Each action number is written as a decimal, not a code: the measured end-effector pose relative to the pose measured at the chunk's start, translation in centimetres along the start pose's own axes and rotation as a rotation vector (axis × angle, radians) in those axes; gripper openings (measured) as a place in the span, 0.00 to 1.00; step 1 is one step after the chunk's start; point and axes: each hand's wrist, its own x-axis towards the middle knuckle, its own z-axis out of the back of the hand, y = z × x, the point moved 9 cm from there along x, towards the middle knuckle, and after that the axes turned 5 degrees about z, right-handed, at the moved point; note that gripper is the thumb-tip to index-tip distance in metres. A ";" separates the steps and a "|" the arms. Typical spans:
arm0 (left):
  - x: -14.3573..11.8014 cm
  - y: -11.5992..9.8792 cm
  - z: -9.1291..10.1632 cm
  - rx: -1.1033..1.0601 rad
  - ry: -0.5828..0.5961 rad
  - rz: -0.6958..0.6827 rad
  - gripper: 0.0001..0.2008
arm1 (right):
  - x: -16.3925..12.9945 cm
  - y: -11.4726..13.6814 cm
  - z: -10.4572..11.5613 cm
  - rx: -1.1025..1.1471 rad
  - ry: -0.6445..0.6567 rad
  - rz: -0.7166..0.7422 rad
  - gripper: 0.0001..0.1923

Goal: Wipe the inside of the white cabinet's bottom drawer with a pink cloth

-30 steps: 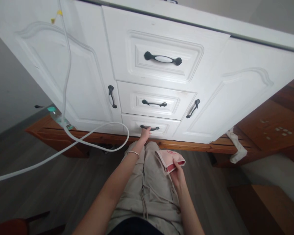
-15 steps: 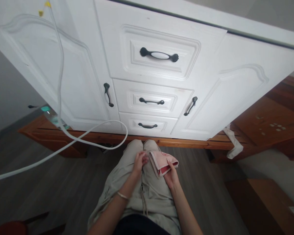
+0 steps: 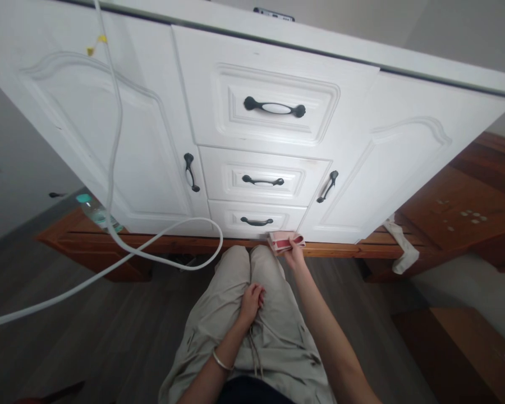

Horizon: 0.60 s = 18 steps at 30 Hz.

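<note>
The right hand [image 3: 294,251] has its grip clamped on a folded pink cloth [image 3: 280,240] by the lower edge of the bottom drawer [image 3: 256,212]; the left hand [image 3: 251,303], fingers curled together, rests on the trousers [image 3: 278,325]. Work seems partway: drawer closed, cloth not yet put down.

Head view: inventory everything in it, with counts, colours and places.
Panelled cabinet: 1, white, centre.
Curved handles: 5, dark, on drawers and doors.
Flat object: 1, dark, atop cabinet.
Looped cable: 1, white, left.
Tags: 2, yellow, upper left.
Plastic bottle: 1, clear, teal cap, left.
Wooden furniture: count unclear, brown, around cabinet's base.
Cloth strip: 1, off-white, on wood, right.
Rectangular box: 1, brown, lower right.
Plank floor: 1, grey, bottom.
Walls: count unclear, grey, left, upper right.
Unclear bits: several, dark, left side.
Folded cloth: 1, pink and red, by the bottom drawer.
Trousers: 1 pair, beige, bottom centre.
Thin bracelet: 1, pale, left forearm.
Left hand: 1, over lap.
Right hand: 1, holding folded cloth.
</note>
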 end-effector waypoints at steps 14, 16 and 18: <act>0.2 0.7 0.0 -0.013 0.003 0.015 0.22 | -2.0 4.1 -20.7 -0.780 0.466 0.573 0.16; 0.1 0.7 0.0 -0.004 0.008 0.016 0.22 | -3.3 1.8 -23.8 -0.971 0.577 0.614 0.12; 0.1 0.6 0.0 0.006 0.015 0.020 0.22 | -4.7 -0.6 -26.2 -1.166 0.686 0.640 0.12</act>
